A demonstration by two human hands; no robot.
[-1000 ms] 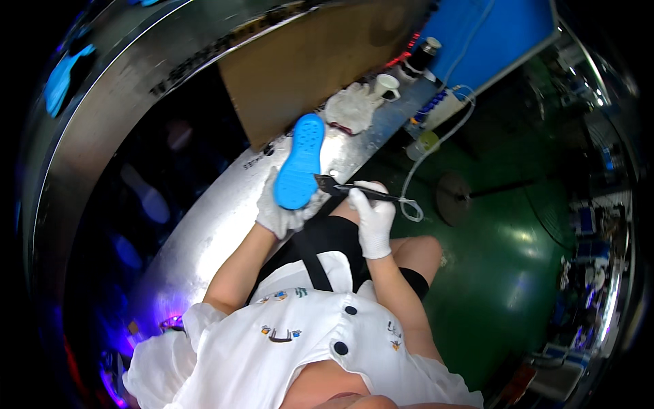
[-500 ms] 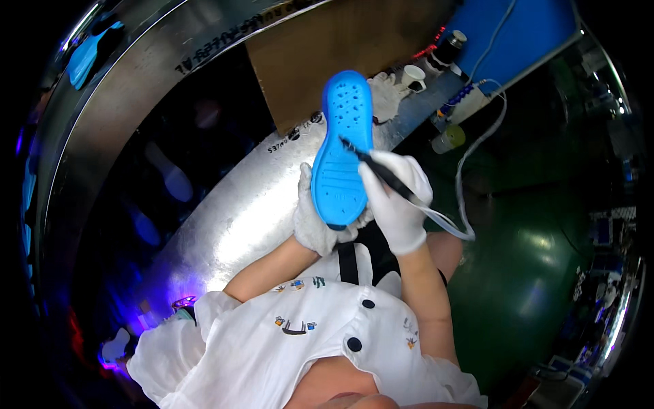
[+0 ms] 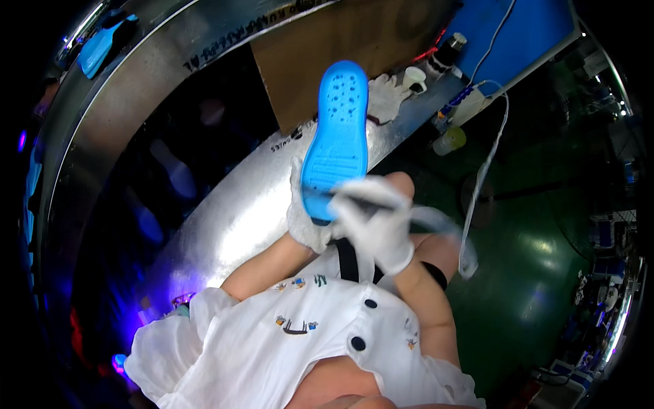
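Observation:
A bright blue shoe sole (image 3: 335, 143) stands out lengthwise before me, its hollowed face with holes at the far end and ridges at the near end turned up. My gloved left hand (image 3: 304, 228) grips its near end from the left and below; part of those fingers is hidden. Over the near right edge of the sole, my gloved right hand (image 3: 375, 221) is closed round a slim black pen-like tool (image 3: 317, 193) on a pale hose. Motion smears this hand and the tool, whose tip lies across the sole's near part; whether it touches cannot be told.
A shiny metal worktop (image 3: 231, 211) lies beyond and left. Toward the back are a cardboard sheet (image 3: 293, 75), a spare white glove (image 3: 387, 97), a white mug (image 3: 414, 79) and a dark flask (image 3: 449, 49). The hose (image 3: 485, 170) hangs on the right. More soles show in the dark left.
My right hand has come nearer and to the left with the tool, from the sole's middle to its near end. The sole has shifted slightly left and away. The hose loop has swung lower.

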